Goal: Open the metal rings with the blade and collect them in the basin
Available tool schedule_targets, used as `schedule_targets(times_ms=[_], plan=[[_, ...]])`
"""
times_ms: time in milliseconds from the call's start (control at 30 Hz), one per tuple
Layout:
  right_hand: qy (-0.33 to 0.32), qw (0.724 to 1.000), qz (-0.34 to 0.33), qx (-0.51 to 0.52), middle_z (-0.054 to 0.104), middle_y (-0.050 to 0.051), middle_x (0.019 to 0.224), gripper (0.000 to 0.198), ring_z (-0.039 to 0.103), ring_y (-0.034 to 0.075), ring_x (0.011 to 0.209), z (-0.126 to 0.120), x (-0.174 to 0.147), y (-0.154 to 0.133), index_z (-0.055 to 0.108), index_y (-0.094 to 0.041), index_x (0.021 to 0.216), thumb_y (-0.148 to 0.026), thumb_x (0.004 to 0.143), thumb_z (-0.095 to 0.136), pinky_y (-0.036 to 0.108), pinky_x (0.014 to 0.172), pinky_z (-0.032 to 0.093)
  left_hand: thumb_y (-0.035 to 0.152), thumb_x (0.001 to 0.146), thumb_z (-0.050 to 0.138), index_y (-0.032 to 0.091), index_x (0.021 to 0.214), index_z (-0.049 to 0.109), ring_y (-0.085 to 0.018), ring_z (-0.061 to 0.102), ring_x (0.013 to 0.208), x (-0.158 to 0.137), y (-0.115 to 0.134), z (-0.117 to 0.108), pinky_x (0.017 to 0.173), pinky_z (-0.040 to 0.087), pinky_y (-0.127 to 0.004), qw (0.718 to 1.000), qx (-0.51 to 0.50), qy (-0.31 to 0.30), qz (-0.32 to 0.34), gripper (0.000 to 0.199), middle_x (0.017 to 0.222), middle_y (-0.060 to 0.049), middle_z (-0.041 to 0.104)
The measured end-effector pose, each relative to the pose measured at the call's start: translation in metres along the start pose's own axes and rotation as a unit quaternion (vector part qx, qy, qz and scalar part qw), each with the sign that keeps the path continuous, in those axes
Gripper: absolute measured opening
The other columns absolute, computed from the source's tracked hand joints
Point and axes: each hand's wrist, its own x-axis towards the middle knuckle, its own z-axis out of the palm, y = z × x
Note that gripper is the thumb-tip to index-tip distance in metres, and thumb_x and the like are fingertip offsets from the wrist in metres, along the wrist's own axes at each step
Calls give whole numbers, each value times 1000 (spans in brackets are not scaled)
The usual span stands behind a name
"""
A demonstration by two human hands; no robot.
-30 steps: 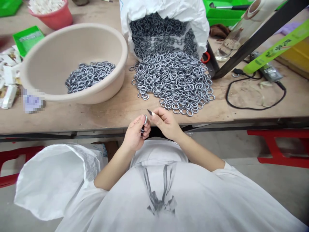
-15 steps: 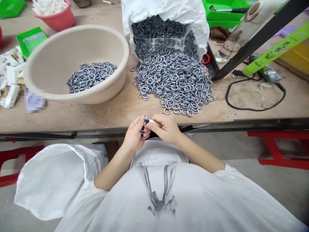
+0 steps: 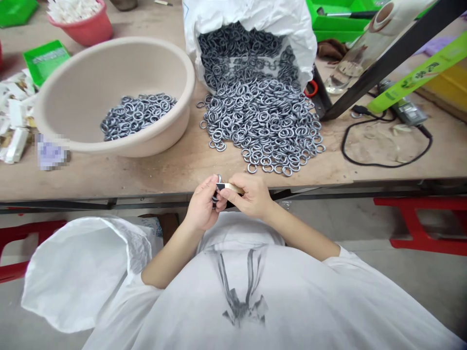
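Note:
Just off the table's front edge, my two hands are close together. My left hand (image 3: 203, 203) is closed around dark grey metal rings (image 3: 219, 178), partly hidden by the fingers. Between thumb and fingers, my right hand (image 3: 252, 195) pinches a small tool (image 3: 231, 186) with a pale shaft and a flat black end. That black end lies against the rings in my left hand. Beyond the hands is a spread pile of loose metal rings (image 3: 262, 116), spilling from a white sack (image 3: 251, 14). More rings (image 3: 136, 115) lie in the large beige basin (image 3: 83, 87).
A black metal bar (image 3: 386, 63) slants up from the table at right, near a cable (image 3: 345, 146) and a lime-green strip (image 3: 419, 75). Green trays (image 3: 47, 61), a red bowl (image 3: 85, 29) and white pieces (image 3: 16, 114) stand left. An open white sack (image 3: 76, 272) is below.
The tool in my right hand has turned slightly, so its black end shows flatter and wider. Both hands stay in nearly the same place.

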Motion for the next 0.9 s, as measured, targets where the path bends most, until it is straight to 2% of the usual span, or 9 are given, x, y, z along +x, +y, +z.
schedule_targets(times_ms=[167, 267, 400, 533, 633, 733, 800, 900], plan=[[42, 996, 83, -3, 38, -5, 56, 43, 38, 10, 55, -3, 5, 12, 45, -20, 64, -48, 95, 51, 27, 58, 24, 50, 78, 75, 16, 62, 46, -3, 37, 41, -7, 1, 3, 39, 26, -15, 997, 29, -71, 0, 48, 54, 5, 42], [40, 996, 77, 36, 45, -4, 60, 38, 41, 10, 57, -3, 3, 11, 53, -20, 72, -51, 94, 53, 26, 58, 28, 51, 76, 76, 16, 64, 46, -3, 38, 41, -6, -1, 4, 39, 26, -16, 998, 32, -53, 0, 48, 54, 6, 42], [11, 993, 54, 103, 60, -2, 78, 34, 51, 12, 67, 0, 0, 4, 59, -20, 94, -54, 89, 62, 25, 64, 36, 48, 73, 79, 17, 64, 45, -3, 36, 40, -1, -6, 0, 39, 26, -16, 998, 46, -32, 14, 47, 52, 7, 42], [-7, 989, 82, 126, 60, -2, 76, 35, 52, 13, 69, -2, 5, 6, 61, -20, 93, -55, 90, 59, 25, 65, 39, 50, 74, 77, 17, 64, 45, -3, 35, 40, 0, -6, -1, 39, 23, -16, 997, 61, -48, 4, 47, 53, 6, 41], [39, 990, 132, 28, 61, 0, 72, 36, 53, 15, 67, -12, 13, 17, 66, -19, 92, -53, 92, 54, 26, 64, 38, 51, 79, 74, 15, 64, 47, -3, 37, 43, -2, -5, -1, 42, 25, -16, 995, 71, -70, -1, 47, 56, 5, 43], [85, 965, 184, -166, 72, 5, 89, 31, 61, 20, 78, -25, 20, 29, 70, -20, 106, -44, 92, 56, 29, 68, 37, 50, 81, 72, 15, 65, 50, -4, 39, 46, -3, -6, -2, 44, 27, -17, 994, 83, -72, -4, 44, 58, 4, 46], [67, 940, 201, -268, 75, 8, 101, 31, 64, 24, 84, -29, 24, 33, 70, -22, 113, -41, 93, 55, 30, 68, 35, 50, 82, 71, 14, 67, 54, -4, 42, 47, -2, -7, -3, 45, 28, -17, 993, 96, -63, -10, 42, 60, 3, 50], [24, 918, 200, -341, 75, 11, 108, 31, 65, 26, 85, -30, 28, 37, 70, -24, 115, -38, 95, 53, 31, 64, 31, 51, 82, 71, 13, 72, 61, -5, 46, 48, -1, -8, -5, 46, 29, -18, 991, 113, -60, -26, 40, 62, 0, 56]])
